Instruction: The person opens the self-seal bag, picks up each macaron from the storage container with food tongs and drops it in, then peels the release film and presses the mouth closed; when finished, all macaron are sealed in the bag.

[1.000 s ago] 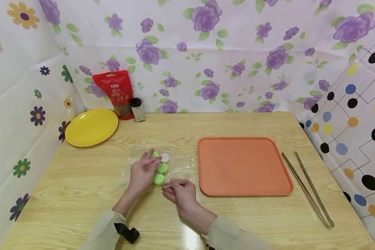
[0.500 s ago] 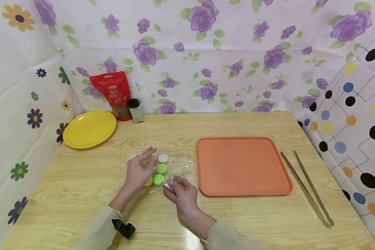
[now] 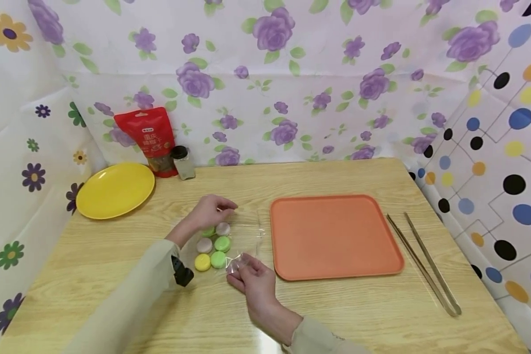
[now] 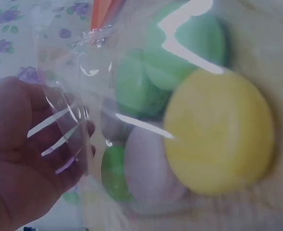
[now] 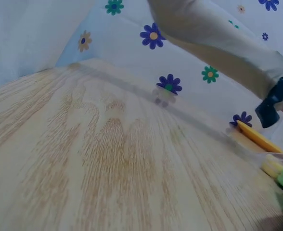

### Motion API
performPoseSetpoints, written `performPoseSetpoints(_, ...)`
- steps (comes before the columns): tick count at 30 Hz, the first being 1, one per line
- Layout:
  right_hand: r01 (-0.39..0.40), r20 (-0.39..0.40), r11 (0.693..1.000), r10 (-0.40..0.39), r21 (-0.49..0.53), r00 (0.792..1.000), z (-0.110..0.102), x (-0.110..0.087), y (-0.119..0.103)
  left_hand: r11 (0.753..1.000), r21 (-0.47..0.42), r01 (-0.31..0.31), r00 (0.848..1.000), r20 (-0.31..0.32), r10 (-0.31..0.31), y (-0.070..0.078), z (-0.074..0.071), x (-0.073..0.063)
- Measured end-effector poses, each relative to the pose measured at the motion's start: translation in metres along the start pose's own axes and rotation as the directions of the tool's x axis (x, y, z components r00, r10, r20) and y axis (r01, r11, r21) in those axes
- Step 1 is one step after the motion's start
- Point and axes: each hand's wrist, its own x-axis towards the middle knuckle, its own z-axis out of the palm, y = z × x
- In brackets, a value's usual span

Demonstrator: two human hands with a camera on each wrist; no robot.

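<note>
A clear plastic bag (image 3: 244, 237) lies on the table with several macarons inside: a yellow one (image 3: 202, 262), green ones (image 3: 222, 244) and pale lilac ones (image 3: 204, 245). My right hand (image 3: 258, 285) pinches the bag's near corner, where the film bunches up. My left hand (image 3: 208, 211) is over the bag's far edge, fingers loosely bent and thumb a little apart from them. Seen from the left wrist, that hand (image 4: 31, 144) is beside the bag, film overlapping its fingers, and the yellow macaron (image 4: 218, 134) looms large.
Right of the bag lies an orange tray (image 3: 336, 236), with metal tongs (image 3: 425, 265) beyond it. A yellow plate (image 3: 115, 191), a red pouch (image 3: 146, 130) and a black-lidded jar (image 3: 184, 164) stand at the back left. Flowered cloth (image 3: 248, 113) rises behind the table.
My left hand has moved off the macarons to the bag's far edge, uncovering the lilac and yellow ones. My right hand stays at the near corner. The head view has shifted slightly.
</note>
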Motion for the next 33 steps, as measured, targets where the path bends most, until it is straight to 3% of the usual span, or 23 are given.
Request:
performPoseSetpoints(4,0.003,0.023,1.0,-0.003,-0.001,1.0,0.003,-0.003,0.003,0.998,-0.056,0.02,0.987,0.159,-0.011,0.002,0.001,0.008)
performPoseSetpoints(8,0.012,0.034,1.0,-0.012,0.003,0.999,0.005,-0.005,0.004,1.0,-0.026,-0.005,0.977,0.212,0.01,0.004,0.004,0.014)
performPoseSetpoints(11,0.021,0.043,1.0,-0.021,-0.007,0.999,0.005,-0.005,0.005,1.0,0.012,-0.022,0.985,0.169,0.019,0.003,0.005,0.015)
performPoseSetpoints(14,0.036,0.058,0.999,-0.034,-0.034,0.998,0.003,-0.005,0.004,1.0,-0.022,0.003,0.996,0.089,-0.001,0.002,0.001,0.01)
performPoseSetpoints(18,0.063,0.058,0.994,-0.058,-0.088,0.997,-0.003,-0.003,-0.005,0.986,-0.159,0.043,0.999,-0.007,-0.044,0.001,-0.006,0.002)
performPoseSetpoints(23,0.143,0.09,0.973,-0.128,-0.184,0.988,-0.015,0.002,-0.023,0.946,-0.321,0.053,0.991,-0.101,-0.09,0.002,-0.017,-0.012)
performPoseSetpoints(27,0.306,0.155,0.906,-0.271,-0.294,0.95,-0.024,0.01,-0.041,0.903,-0.428,0.036,0.981,-0.157,-0.114,0.006,-0.022,-0.022)
performPoseSetpoints(33,0.569,0.262,0.724,-0.505,-0.391,0.822,-0.033,0.023,-0.072,0.81,-0.586,0.028,0.955,-0.224,-0.195,0.017,-0.023,-0.043)
